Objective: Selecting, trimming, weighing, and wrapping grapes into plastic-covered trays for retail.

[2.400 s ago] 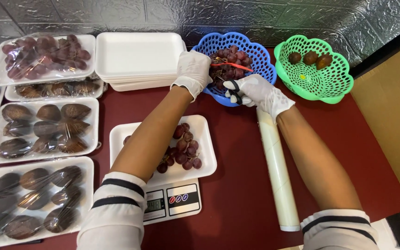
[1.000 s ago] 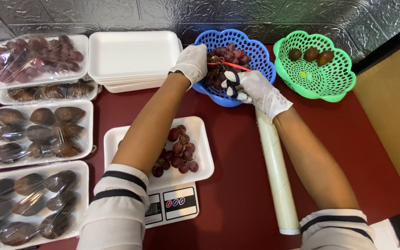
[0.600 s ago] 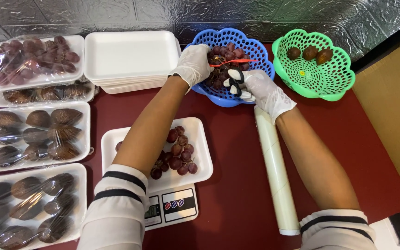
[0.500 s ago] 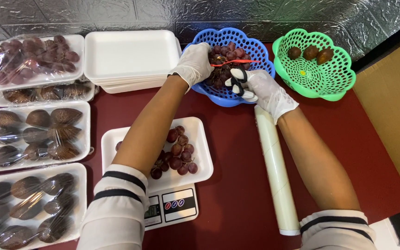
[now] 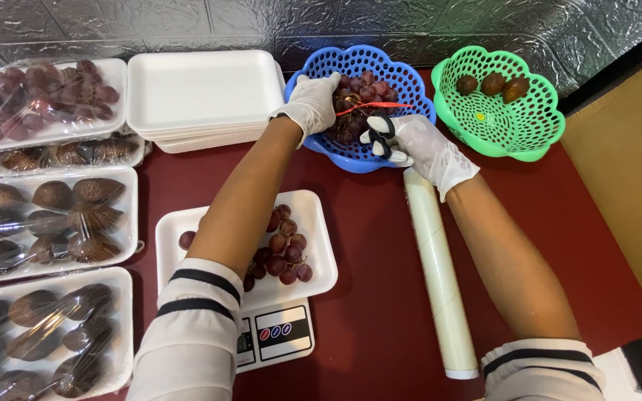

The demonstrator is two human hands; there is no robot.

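Grapes [image 5: 358, 100], dark red and bunched, lie in the blue basket [image 5: 410, 78] at the far middle of the red table [image 5: 365, 297]. Far left of that basket sit wrapped trays of grapes and brown fruit [image 5: 46, 215], then a stack of empty white foam trays [image 5: 198, 93] just beside it. Nearer than the basket, a white foam tray with loose grapes [image 5: 280, 249] rests on a small digital scale [image 5: 276, 334]. The left hand [image 5: 313, 104], gloved white, is curled over the bunch at the basket's left rim, grasping it. The right hand [image 5: 425, 145], also gloved, grips scissors with red blades [image 5: 373, 111] over the grapes. A roll of cling film [image 5: 440, 275] lies below the basket's right edge. Right of the blue basket stands a green basket [image 5: 518, 130] with three brown fruits.
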